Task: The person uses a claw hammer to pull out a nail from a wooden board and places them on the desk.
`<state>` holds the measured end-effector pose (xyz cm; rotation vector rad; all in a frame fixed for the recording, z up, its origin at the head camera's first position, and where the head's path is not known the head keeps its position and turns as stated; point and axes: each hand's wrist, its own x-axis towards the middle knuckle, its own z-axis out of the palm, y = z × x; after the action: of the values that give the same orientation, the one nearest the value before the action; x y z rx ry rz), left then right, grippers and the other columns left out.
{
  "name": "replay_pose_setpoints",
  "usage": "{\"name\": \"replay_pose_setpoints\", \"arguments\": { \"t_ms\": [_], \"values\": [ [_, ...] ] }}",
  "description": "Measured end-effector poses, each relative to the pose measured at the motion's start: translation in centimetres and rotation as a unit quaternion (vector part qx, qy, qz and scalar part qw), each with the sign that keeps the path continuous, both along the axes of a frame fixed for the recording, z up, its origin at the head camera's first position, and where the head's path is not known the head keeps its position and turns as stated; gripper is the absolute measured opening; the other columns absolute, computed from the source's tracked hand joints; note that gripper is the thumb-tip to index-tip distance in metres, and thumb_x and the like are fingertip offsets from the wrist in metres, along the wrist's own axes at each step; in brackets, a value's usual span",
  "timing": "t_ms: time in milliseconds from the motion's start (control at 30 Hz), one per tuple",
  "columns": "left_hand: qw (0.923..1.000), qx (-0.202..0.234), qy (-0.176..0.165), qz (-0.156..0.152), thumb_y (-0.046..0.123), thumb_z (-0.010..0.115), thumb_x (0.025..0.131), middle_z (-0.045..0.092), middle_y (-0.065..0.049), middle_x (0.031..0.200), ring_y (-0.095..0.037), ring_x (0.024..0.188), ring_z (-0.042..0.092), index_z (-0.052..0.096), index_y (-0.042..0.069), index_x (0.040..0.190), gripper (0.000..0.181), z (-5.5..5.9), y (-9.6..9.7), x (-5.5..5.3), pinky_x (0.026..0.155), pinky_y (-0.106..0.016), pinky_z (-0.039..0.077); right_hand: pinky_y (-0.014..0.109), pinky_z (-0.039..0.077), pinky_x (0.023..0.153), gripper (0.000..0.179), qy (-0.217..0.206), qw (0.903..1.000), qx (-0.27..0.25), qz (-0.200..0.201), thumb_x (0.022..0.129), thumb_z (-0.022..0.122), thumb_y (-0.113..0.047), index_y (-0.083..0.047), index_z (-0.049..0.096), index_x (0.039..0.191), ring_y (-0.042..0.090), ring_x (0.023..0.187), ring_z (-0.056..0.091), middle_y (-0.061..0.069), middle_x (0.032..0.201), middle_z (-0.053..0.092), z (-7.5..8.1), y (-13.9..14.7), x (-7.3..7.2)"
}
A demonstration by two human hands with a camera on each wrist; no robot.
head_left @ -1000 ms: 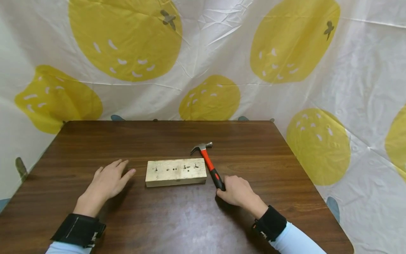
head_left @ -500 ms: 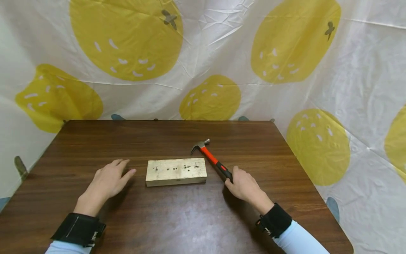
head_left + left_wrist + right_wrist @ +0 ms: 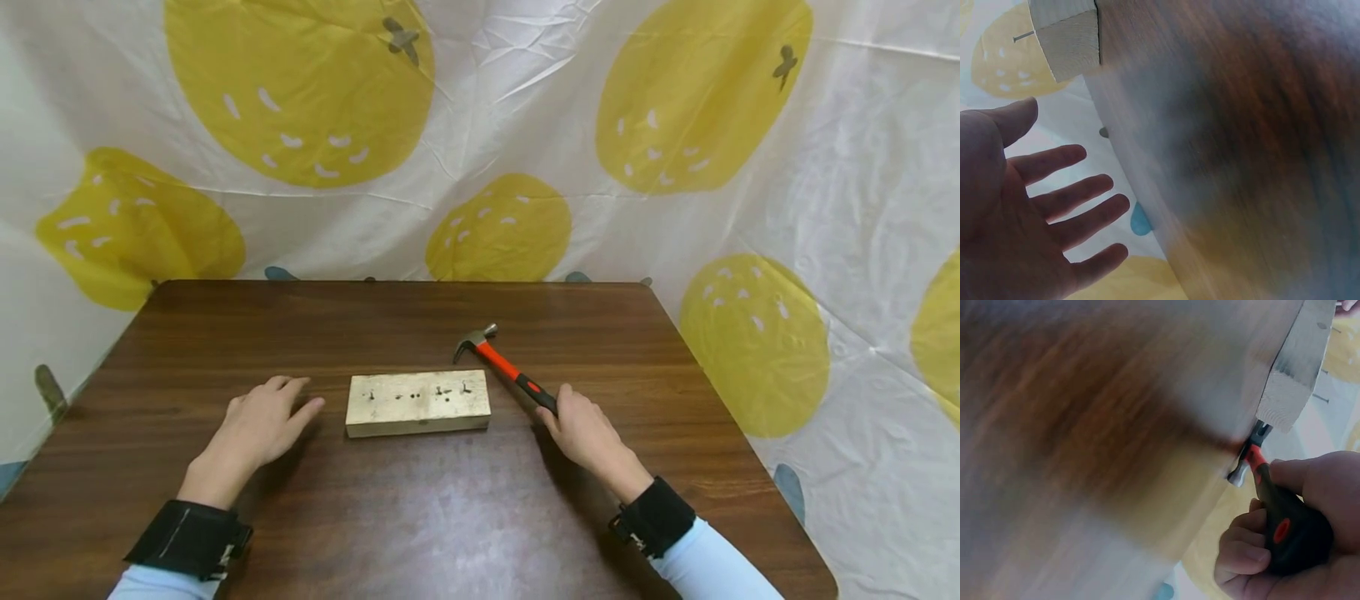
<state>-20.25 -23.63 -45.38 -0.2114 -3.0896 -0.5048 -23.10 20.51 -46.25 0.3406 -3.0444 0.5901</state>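
Right hand wrapped round the claw hammer, head ahead and to its left, perhaps just off the tabletop; hammer-handling looks like the step, and next seems to want steady control. Left of that hand, the wooden block bristles with nails; beyond, the left hand, fingers spread, holds nothing.

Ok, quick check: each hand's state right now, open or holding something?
Left hand: open, holding nothing.
Right hand: closed, holding the hammer.
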Motion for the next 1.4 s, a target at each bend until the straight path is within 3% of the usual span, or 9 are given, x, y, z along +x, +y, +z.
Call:
{"name": "replay_pose_setpoints", "arguments": {
  "t_ms": [300, 567, 667, 733, 800, 967, 1200, 1400],
  "values": [
    [0.9999, 0.003, -0.012, 0.009, 0.047, 0.046, 0.108, 0.047, -0.035, 0.143, -0.054, 0.129, 0.046, 0.05, -0.007, 0.145, 0.065, -0.2, 0.3, 0.3, 0.093, -0.075, 0.032, 0.031, 0.039, 0.045, 0.03, 0.029, 0.9994, -0.012, 0.016, 0.102, 0.068, -0.024, -0.003, 0.048, 0.091, 0.019, 0.052, 0.046, 0.005, 0.068, 0.046, -0.6, 0.3, 0.1],
    [1.0, 0.007, -0.002, 0.004, 0.049, 0.044, 0.108, 0.046, -0.036, 0.143, -0.055, 0.128, 0.045, 0.049, -0.007, 0.145, 0.067, 0.0, 0.5, 0.0, 0.093, -0.076, 0.032, 0.034, 0.04, 0.047, 0.03, 0.083, 0.9961, -0.019, 0.024, 0.101, 0.069, -0.02, -0.003, 0.048, 0.088, 0.02, 0.054, 0.046, 0.005, 0.069, 0.044, -0.6, 0.4, -0.1],
    [0.9998, 0.016, 0.015, 0.001, 0.045, 0.046, 0.108, 0.047, -0.035, 0.142, -0.054, 0.128, 0.046, 0.05, -0.007, 0.144, 0.063, 0.1, 0.6, -0.1, 0.094, -0.075, 0.032, 0.033, 0.038, 0.046, 0.029, 0.088, 0.9952, -0.036, 0.022, 0.101, 0.069, -0.021, -0.004, 0.049, 0.088, 0.019, 0.053, 0.044, 0.004, 0.068, 0.043, -0.4, 0.5, -0.2],
    [0.9985, 0.027, 0.047, -0.004, 0.039, 0.05, 0.108, 0.049, -0.034, 0.14, -0.053, 0.127, 0.048, 0.053, -0.007, 0.141, 0.057, 0.1, 0.7, -0.2, 0.094, -0.074, 0.033, 0.032, 0.037, 0.045, 0.029, 0.088, 0.9947, -0.049, 0.022, 0.101, 0.069, -0.021, -0.004, 0.049, 0.089, 0.018, 0.053, 0.044, 0.004, 0.068, 0.043, -0.4, 0.5, -0.2],
    [0.9943, 0.044, 0.096, -0.011, 0.031, 0.055, 0.107, 0.053, -0.031, 0.136, -0.051, 0.123, 0.052, 0.058, -0.007, 0.135, 0.048, 0.2, 0.8, -0.4, 0.092, -0.073, 0.036, 0.031, 0.038, 0.046, 0.028, 0.088, 0.9939, -0.062, 0.024, 0.101, 0.068, -0.021, -0.005, 0.05, 0.09, 0.017, 0.053, 0.044, 0.003, 0.069, 0.043, -0.3, 0.5, -0.1],
    [0.9743, 0.077, 0.209, -0.031, 0.017, 0.065, 0.101, 0.061, -0.024, 0.125, -0.047, 0.112, 0.059, 0.066, -0.005, 0.121, 0.03, 0.4, 1.4, -0.9, 0.086, -0.068, 0.042, 0.032, 0.04, 0.049, 0.024, 0.104, 0.9897, -0.092, 0.035, 0.1, 0.07, -0.021, -0.004, 0.054, 0.093, 0.016, 0.056, 0.046, 0.002, 0.071, 0.046, -0.3, 0.2, 0.0],
    [0.9567, 0.101, 0.266, -0.06, 0.006, 0.071, 0.094, 0.062, -0.023, 0.119, -0.046, 0.105, 0.061, 0.067, -0.005, 0.117, 0.026, 1.0, 2.4, -1.4, 0.083, -0.066, 0.046, 0.032, 0.041, 0.051, 0.021, 0.107, 0.9851, -0.122, 0.057, 0.1, 0.07, -0.022, -0.005, 0.058, 0.097, 0.014, 0.059, 0.046, -0.001, 0.072, 0.048, 0.1, -0.5, 0.2],
    [0.9337, 0.117, 0.32, -0.11, -0.003, 0.079, 0.084, 0.062, -0.021, 0.113, -0.043, 0.104, 0.06, 0.068, -0.006, 0.115, 0.033, 1.3, 3.4, -2.3, 0.087, -0.058, 0.05, 0.031, 0.04, 0.052, 0.021, 0.104, 0.9841, -0.123, 0.074, 0.1, 0.07, -0.023, -0.006, 0.057, 0.098, 0.012, 0.059, 0.046, -0.002, 0.072, 0.047, 1.0, -1.0, 0.4]
  ]
}}
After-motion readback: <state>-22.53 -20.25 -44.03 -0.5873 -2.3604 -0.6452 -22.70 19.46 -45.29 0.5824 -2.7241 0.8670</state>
